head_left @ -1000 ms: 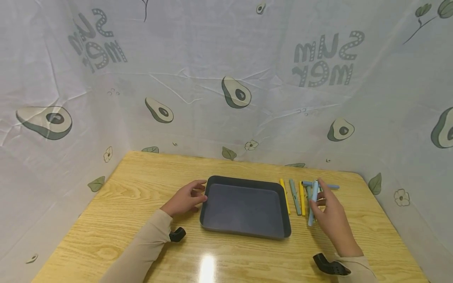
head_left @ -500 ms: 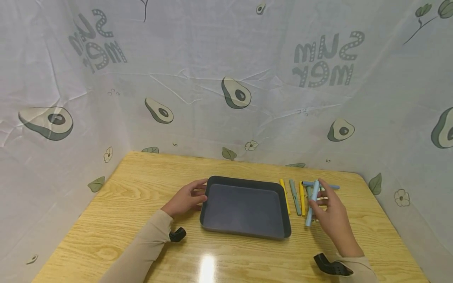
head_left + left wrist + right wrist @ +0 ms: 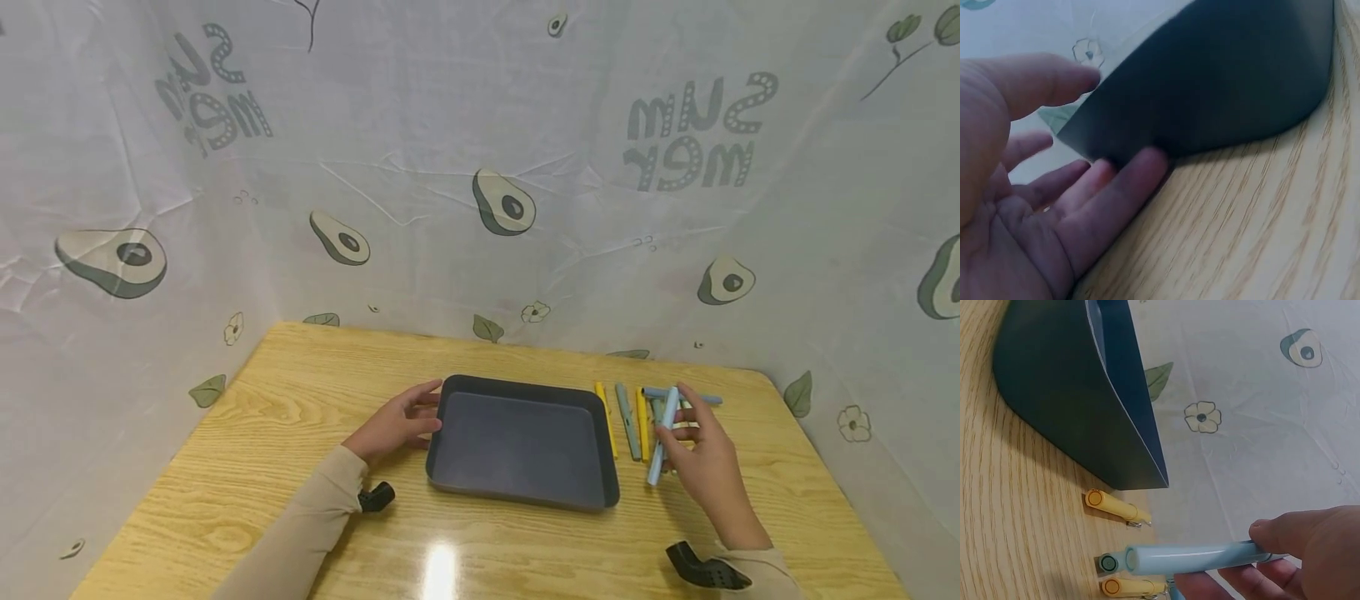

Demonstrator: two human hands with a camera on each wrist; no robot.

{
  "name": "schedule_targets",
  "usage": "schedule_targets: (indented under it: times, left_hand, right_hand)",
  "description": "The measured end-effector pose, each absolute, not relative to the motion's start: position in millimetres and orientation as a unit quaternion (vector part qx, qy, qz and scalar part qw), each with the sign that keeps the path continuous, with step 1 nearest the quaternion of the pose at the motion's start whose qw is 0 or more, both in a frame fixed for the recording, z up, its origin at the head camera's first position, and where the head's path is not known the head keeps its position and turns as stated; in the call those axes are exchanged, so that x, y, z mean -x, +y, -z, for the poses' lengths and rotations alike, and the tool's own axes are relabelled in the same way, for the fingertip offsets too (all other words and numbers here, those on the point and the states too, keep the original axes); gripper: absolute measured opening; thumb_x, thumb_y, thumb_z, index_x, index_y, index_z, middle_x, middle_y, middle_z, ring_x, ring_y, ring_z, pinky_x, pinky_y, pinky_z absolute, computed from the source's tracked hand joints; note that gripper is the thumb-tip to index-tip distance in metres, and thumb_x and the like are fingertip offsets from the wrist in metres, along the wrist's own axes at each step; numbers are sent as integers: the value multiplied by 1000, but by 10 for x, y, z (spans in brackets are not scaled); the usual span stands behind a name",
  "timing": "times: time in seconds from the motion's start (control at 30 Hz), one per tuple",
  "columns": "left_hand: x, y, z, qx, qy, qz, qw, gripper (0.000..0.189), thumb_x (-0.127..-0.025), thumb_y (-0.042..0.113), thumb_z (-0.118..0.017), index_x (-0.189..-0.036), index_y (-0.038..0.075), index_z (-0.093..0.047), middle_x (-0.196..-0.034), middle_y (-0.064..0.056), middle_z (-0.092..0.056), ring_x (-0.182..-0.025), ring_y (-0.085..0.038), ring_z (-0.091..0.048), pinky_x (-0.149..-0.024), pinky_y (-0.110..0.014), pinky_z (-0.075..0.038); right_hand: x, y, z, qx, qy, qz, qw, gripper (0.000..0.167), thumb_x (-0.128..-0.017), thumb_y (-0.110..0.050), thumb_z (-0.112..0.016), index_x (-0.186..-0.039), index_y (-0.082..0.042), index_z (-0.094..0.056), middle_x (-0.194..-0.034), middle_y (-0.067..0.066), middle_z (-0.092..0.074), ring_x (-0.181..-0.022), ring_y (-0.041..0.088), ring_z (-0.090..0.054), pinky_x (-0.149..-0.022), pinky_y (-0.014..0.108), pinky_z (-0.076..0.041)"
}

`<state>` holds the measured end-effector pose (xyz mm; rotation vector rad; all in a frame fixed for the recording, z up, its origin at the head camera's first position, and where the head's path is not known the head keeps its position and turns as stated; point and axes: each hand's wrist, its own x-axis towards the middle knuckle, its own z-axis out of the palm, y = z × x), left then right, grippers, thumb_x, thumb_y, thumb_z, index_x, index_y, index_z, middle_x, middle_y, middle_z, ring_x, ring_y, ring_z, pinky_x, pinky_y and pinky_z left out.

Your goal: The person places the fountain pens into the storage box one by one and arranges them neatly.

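Observation:
A light blue pen (image 3: 658, 454) is pinched between the thumb and fingers of my right hand (image 3: 705, 458), above the pens at the table's right. In the right wrist view this pen (image 3: 1191, 557) points away from the fingertips toward the dark tray's side. My left hand (image 3: 393, 423) is at the left side of the shallow dark grey tray (image 3: 523, 450). The left wrist view has its fingers (image 3: 1138, 178) loosely spread along the tray's outer wall (image 3: 1235, 87), with the thumb near the rim. Nothing lies inside the tray.
Right of the tray lie a yellow pen (image 3: 607, 421), a grey-green pen (image 3: 628, 422) and another yellow pen (image 3: 642, 425). A blue pen (image 3: 707, 399) lies crosswise behind; more pens are partly hidden by my right hand. A patterned white cloth (image 3: 420, 250) hangs behind the wooden table (image 3: 322, 367).
The light blue pen tilts a little more, its near end swinging left and toward me. My left hand and the tray stay put; the head view shifts slightly.

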<state>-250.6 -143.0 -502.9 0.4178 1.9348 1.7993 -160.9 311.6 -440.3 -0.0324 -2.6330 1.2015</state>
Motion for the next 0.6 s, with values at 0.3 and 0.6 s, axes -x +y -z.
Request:
schedule_targets:
  times: [0.3,0.6]
  left_hand:
    - [2520,-1438,5047,-161,688,-666,239,75,-102,7,-65,-165,17,-26,-163,-19,-37,-141,-40,-47,-97,-49,-56]
    - [2491,-1438,5050,-160,677,-677,241,75,-102,5,-63,-166,15,-24,-163,-22,-34,-143,-41,-44,-99,-49,-55]
  right_hand:
    - [1624,3106,4394,7,-891,-437,118,77,-102,-9,-66,-166,-17,-23,-124,20,-52,-88,-13,-55,-58,35,-62]
    - [1638,3060,4368,13,-888,-445,114,76,-102,-7,-65,-165,-15,-23,-124,19,-51,-89,-11,-53,-59,32,-62]
